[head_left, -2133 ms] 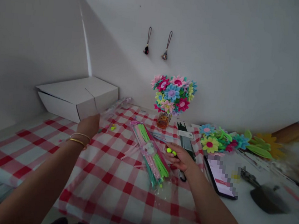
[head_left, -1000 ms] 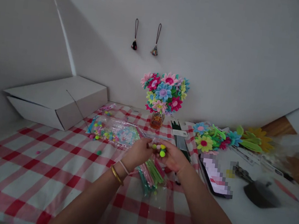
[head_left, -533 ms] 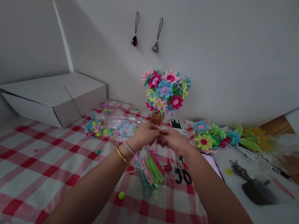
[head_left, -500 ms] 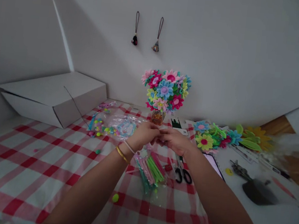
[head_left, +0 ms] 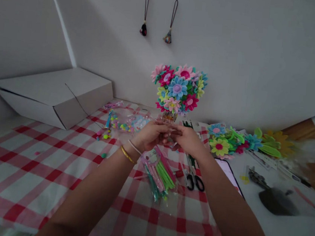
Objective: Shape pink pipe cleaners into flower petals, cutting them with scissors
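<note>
My left hand (head_left: 152, 135), with a yellow and a pale band at its wrist, meets my right hand (head_left: 189, 140) above the table. The fingers of both are bent and drawn together at the tips. Whatever lies between them is hidden or too small to name. Just behind them a glass vase (head_left: 169, 116) holds a bouquet of colourful fuzzy flowers (head_left: 178, 88). Below my hands lies a clear packet of pink, green and teal sticks (head_left: 159, 175). Black-handled scissors (head_left: 195, 183) rest beside my right forearm.
A bag of small pompoms (head_left: 125, 124) lies left of my hands on the checked tablecloth (head_left: 54, 174). A white box (head_left: 57, 95) stands at the back left. Right of my arm are a phone (head_left: 229, 175), loose fuzzy flowers (head_left: 219, 146) and a dark-handled tool (head_left: 275, 199).
The view has tipped downward slightly, so the wall charms sit higher. My hands stay together, with the fingers shifted a little against each other.
</note>
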A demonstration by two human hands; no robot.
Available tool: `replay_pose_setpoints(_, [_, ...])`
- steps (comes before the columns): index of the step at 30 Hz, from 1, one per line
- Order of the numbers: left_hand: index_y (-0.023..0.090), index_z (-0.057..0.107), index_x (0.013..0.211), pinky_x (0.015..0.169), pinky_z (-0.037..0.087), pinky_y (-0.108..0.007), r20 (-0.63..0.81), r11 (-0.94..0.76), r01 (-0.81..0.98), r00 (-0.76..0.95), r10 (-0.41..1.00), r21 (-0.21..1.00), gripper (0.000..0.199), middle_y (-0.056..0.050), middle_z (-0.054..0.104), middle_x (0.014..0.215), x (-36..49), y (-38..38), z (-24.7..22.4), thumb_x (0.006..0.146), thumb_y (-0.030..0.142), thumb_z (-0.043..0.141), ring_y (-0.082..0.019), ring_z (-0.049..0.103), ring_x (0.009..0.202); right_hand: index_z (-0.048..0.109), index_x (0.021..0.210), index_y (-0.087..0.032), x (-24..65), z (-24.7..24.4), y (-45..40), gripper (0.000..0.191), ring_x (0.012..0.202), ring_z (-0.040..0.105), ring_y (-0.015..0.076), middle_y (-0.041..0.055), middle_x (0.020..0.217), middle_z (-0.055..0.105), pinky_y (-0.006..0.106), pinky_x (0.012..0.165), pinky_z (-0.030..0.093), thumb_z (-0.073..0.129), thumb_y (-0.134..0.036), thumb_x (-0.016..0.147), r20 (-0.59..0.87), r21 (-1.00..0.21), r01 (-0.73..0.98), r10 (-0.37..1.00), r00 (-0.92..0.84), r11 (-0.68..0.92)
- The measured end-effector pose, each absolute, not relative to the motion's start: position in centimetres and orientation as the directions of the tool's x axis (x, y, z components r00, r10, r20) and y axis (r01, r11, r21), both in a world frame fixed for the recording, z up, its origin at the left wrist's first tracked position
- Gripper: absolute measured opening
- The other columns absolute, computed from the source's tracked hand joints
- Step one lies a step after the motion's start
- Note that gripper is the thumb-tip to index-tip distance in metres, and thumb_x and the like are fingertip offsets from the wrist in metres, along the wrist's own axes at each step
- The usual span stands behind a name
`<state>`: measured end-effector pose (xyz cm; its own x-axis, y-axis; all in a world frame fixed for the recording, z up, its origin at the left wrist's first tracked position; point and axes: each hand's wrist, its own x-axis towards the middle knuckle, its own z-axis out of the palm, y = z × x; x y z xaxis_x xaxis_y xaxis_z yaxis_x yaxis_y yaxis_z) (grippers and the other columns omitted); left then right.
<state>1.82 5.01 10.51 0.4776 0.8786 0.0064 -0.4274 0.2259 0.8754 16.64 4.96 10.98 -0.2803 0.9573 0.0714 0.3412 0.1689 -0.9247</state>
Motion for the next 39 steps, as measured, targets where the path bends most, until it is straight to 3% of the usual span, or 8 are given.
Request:
replay_pose_setpoints(6, [0.011,0.060,0.078,0.052,0.048,-0.028,0.019,0.195,-0.381,0.490,0.871,0.904,0.012,0.005,0.045,0.048,1.0,4.9,11.4,0.066,0.009,0.058,-0.005,0.042,0.041,0.063,0.087,-0.019,15.5,9.7,4.9,0.016,0.084,0.053,0.0201,0.0073,0.086,0.062,0.032,0.077,0.037,0.055,-0.025,0.075,0.447,-0.620,0.662,0.883,-0.144,0.421])
replay_pose_setpoints(11, [0.009,0.061,0.078,0.052,0.049,-0.028,-0.014,0.202,-0.361,0.461,0.887,0.910,0.011,0.005,0.043,0.047,0.2,4.5,11.3,0.069,0.011,0.056,-0.005,0.042,0.041,0.062,0.085,-0.018,15.7,9.1,4.5,0.015,0.074,0.055,0.0160,0.0044,0.081,0.062,0.028,0.067,0.039,0.057,-0.024,0.073,0.244,-0.822,0.458,0.935,-0.257,0.340])
replay_pose_setpoints(16, [0.010,0.061,0.079,0.052,0.048,-0.027,0.000,0.207,-0.359,0.500,0.866,0.910,0.011,0.005,0.041,0.048,-0.1,3.9,12.1,0.070,0.013,0.056,-0.005,0.042,0.040,0.064,0.079,-0.020,15.4,9.0,4.1,0.010,0.085,0.052,0.0183,0.0058,0.088,0.058,0.029,0.076,0.037,0.057,-0.022,0.073,0.470,-0.630,0.622,0.866,-0.171,0.465])
replay_pose_setpoints(19, [0.011,0.060,0.076,0.053,0.049,-0.028,0.006,0.152,-0.345,0.418,0.908,0.926,0.008,0.006,0.040,0.045,-0.8,4.0,12.5,0.070,0.013,0.055,-0.005,0.043,0.039,0.062,0.079,-0.020,15.5,9.1,2.9,0.010,0.078,0.052,0.0163,0.0042,0.083,0.057,0.028,0.072,0.039,0.055,-0.027,0.075,0.540,-0.718,0.496,0.840,-0.043,0.487])
replay_pose_setpoints(23, [0.012,0.060,0.076,0.055,0.051,-0.031,0.009,0.075,-0.311,0.259,0.966,0.947,0.007,0.007,0.042,0.045,-2.4,4.5,11.7,0.069,0.012,0.057,-0.005,0.043,0.037,0.061,0.075,-0.022,17.6,8.8,-1.5,0.007,0.061,0.051,0.0139,-0.0005,0.067,0.058,0.026,0.060,0.038,0.058,-0.027,0.071,0.214,-0.851,0.437,0.952,-0.217,0.291])
replay_pose_setpoints(26, [0.012,0.060,0.077,0.053,0.050,-0.027,0.026,0.059,-0.337,0.244,0.969,0.940,0.010,0.006,0.044,0.047,-3.5,4.7,11.1,0.067,0.013,0.059,-0.005,0.044,0.038,0.066,0.077,-0.024,18.9,7.6,-5.5,0.010,0.067,0.054,0.0157,0.0004,0.072,0.062,0.027,0.063,0.038,0.062,-0.026,0.068,-0.121,-0.727,0.609,0.814,-0.568,0.317])
replay_pose_setpoints(30, [0.012,0.062,0.074,0.052,0.048,-0.024,0.083,-0.004,-0.371,0.198,0.977,0.929,0.008,0.005,0.044,0.047,-5.4,4.8,11.8,0.066,0.013,0.060,-0.005,0.045,0.041,0.063,0.097,-0.025,19.2,5.4,-8.1,0.027,0.089,0.052,0.0187,0.0046,0.098,0.059,0.029,0.078,0.037,0.057,-0.020,0.071,-0.135,-0.552,0.685,0.760,-0.635,0.475])
replay_pose_setpoints(39, [0.011,0.062,0.073,0.054,0.048,-0.025,0.059,0.024,-0.387,0.201,0.978,0.922,0.007,0.004,0.046,0.047,-6.4,3.6,11.3,0.068,0.015,0.060,-0.005,0.045,0.041,0.058,0.076,-0.022,22.6,3.5,-10.5,0.022,0.069,0.055,0.0187,0.0054,0.076,0.060,0.029,0.061,0.037,0.043,-0.037,0.080,-0.129,-0.473,0.881,0.991,-0.046,-0.021])
